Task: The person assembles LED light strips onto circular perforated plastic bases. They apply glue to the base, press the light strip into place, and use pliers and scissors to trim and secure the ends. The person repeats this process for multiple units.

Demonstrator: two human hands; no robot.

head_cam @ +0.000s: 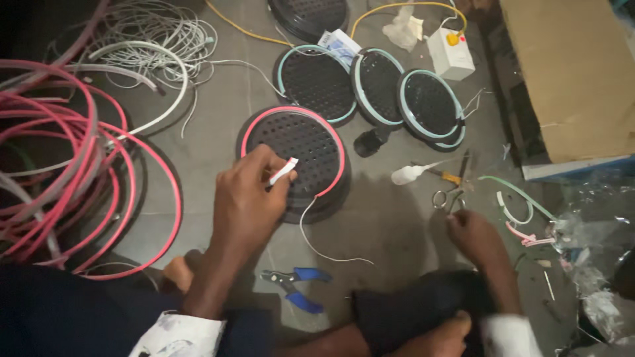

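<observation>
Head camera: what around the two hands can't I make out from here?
- Left hand: it covers the pink strip end, so the grip is hidden.
- Right hand: fingertips near the scissors are dark and blurred; contact is unclear.
- Pink cable coil: cut off by the left edge.
- Top black disc: cut off by the top edge.

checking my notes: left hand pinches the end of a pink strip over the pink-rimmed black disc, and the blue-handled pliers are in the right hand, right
Not quite. In the head view the blue-handled pliers lie on the floor, between the hands. The right hand rests by the scissors, holding no pliers. The left hand does pinch the pink strip over the pink-rimmed black disc.
</observation>
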